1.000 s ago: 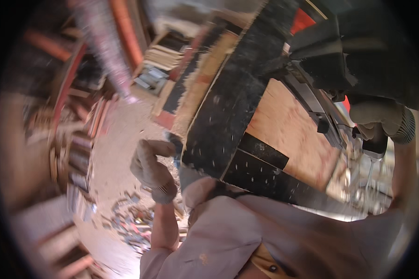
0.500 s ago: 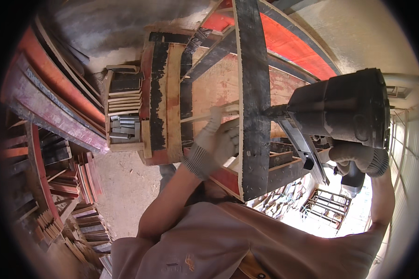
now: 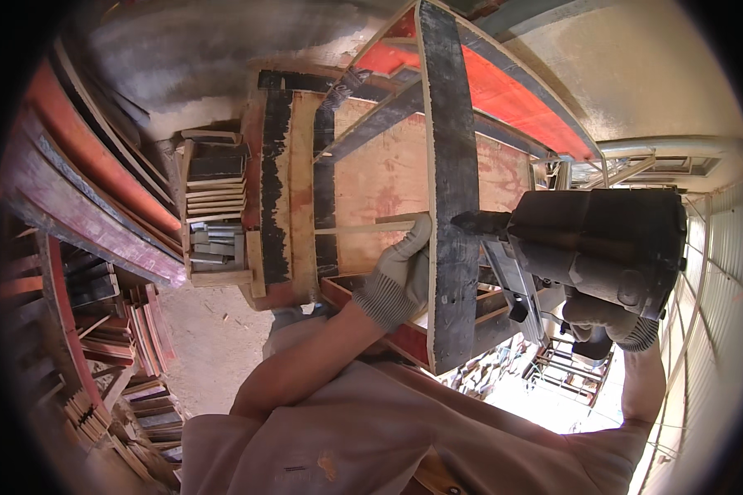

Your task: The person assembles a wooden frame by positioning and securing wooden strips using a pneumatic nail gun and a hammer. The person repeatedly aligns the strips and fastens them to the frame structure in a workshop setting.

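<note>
A long black-faced board [image 3: 454, 297] with a pale plywood edge stands upright in the middle of the view. My left hand [image 3: 406, 268], in a light knit-cuffed glove, is closed at its left edge; some fingers are hidden behind the board. Just above that hand, a thin wooden strip [image 3: 363, 229] runs left from the board. My gloved right hand [image 3: 598, 318] is wrapped around the handle of a black nail gun [image 3: 594, 239]. The gun's nose [image 3: 475, 221] lies against the board's face, and its metal magazine [image 3: 516, 289] slants downward below.
Behind the board is a large wooden panel frame [image 3: 371, 173] with red and black pieces. A wooden box [image 3: 215, 223] at its left holds stacked slats and metal nail strips. Curved boards [image 3: 99, 181] and timber offcuts [image 3: 149, 330] line the left side. Corrugated sheeting [image 3: 714, 272] rises at right.
The nail gun has come lower in the view, and its nose now overlaps the board's face. My left hand has shifted right, closer against the board's edge.
</note>
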The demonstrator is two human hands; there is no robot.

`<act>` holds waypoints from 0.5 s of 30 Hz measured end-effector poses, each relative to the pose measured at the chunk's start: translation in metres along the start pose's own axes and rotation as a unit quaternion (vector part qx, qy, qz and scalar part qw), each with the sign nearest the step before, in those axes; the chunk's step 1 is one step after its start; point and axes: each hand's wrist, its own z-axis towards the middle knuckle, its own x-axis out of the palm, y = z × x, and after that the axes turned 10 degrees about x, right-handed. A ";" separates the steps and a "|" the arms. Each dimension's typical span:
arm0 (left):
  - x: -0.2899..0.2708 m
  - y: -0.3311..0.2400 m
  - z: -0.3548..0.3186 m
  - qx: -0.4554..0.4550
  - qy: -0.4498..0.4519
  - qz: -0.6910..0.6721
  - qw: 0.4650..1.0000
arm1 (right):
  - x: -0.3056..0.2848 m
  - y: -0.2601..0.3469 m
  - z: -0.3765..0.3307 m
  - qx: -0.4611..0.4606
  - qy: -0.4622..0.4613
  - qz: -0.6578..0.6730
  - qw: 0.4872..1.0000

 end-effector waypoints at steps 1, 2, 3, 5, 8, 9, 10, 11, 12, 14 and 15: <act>-0.001 0.001 0.000 0.003 -0.006 0.000 1.000 | -0.003 -0.003 0.002 -0.008 -0.009 -0.002 1.000; -0.001 0.001 0.001 0.005 -0.006 -0.001 1.000 | -0.005 -0.007 0.003 -0.019 -0.020 -0.013 1.000; -0.002 0.001 0.001 -0.001 -0.019 0.003 1.000 | -0.008 -0.011 0.004 -0.015 -0.011 0.014 1.000; -0.004 0.000 0.001 -0.009 -0.031 0.011 0.999 | -0.010 -0.020 0.007 -0.023 0.025 0.072 0.997; -0.005 -0.002 0.000 -0.035 0.010 -0.031 0.999 | -0.012 -0.028 0.010 -0.040 0.024 0.065 0.997; -0.005 -0.003 0.000 -0.045 0.010 -0.030 0.998 | -0.012 -0.029 0.010 -0.037 0.027 0.066 0.997; -0.005 -0.003 0.000 -0.047 0.005 -0.015 0.999 | -0.013 -0.029 0.010 -0.030 0.029 0.066 0.997; -0.004 -0.003 -0.001 -0.048 0.008 -0.009 0.999 | -0.012 -0.029 0.009 -0.022 0.029 0.066 0.997; -0.003 -0.002 -0.001 -0.047 -0.008 -0.002 0.999 | -0.012 -0.028 0.008 -0.016 0.028 0.065 0.997; -0.001 -0.002 -0.002 -0.051 -0.006 -0.020 0.998 | -0.012 -0.027 0.005 -0.008 0.026 0.070 0.997; 0.000 -0.001 -0.002 -0.036 -0.026 0.018 0.999 | -0.012 -0.027 0.003 -0.005 0.025 0.072 0.997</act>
